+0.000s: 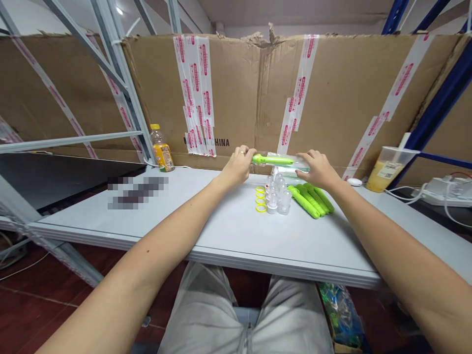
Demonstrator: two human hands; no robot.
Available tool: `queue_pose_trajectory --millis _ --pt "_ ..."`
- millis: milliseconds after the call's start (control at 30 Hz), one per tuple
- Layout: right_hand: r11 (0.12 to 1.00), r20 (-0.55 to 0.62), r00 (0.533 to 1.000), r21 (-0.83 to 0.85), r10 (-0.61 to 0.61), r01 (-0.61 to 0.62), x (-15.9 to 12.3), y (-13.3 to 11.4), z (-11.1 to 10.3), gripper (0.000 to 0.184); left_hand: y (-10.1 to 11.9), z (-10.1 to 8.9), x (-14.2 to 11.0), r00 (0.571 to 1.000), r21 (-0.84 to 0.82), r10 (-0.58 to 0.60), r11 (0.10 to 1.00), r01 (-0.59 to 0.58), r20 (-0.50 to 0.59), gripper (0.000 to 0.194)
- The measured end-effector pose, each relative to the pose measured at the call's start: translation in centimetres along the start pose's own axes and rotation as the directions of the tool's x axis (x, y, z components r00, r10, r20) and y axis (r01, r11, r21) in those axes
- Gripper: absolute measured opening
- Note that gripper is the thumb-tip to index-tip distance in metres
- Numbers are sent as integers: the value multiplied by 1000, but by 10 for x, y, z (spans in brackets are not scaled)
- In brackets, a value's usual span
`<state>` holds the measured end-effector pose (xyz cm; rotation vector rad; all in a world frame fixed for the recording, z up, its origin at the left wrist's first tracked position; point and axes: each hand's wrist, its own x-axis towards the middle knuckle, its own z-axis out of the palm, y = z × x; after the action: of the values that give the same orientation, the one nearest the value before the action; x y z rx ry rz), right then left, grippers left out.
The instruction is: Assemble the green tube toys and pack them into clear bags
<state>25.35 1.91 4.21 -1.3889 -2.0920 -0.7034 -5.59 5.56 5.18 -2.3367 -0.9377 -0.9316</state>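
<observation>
Green, the wand (275, 161) is being held between the left hand (238, 166), gripping one end, and the right hand (317, 169), gripping its clear wrap (298, 165), probably for steadiness; below them, rings (261, 208) are sitting in line, seemingly sorted.

Soft, even light covers the table (228, 236), with 1 lamp (119, 10) glaring white high beyond its left end. Shadows on top are faint; below the front edge the floor (33, 300) falls dim. Small highlights catch the clear parts (283, 201). Wide-angle stretch slants the blue post (438, 110). Toward the left edge, a patch (138, 191) (coarse dark squares) is pixelated beyond reading.
</observation>
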Motion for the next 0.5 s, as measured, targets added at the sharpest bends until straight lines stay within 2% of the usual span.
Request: queue_pose_trajectory --millis 200,367,500 --pt "1000 9 1000 11 11 -11 1 -4 -3 51 0 -2 0 999 -204 -22 979 17 -24 22" --pt "1000 2 1000 23 6 -6 2 -7 -5 50 -3 0 1 995 -311 -22 950 -10 -100 19" --pt "999 -6 1000 48 -18 18 2 -7 -3 46 -2 -3 3 987 -363 -93 931 41 -128 17"
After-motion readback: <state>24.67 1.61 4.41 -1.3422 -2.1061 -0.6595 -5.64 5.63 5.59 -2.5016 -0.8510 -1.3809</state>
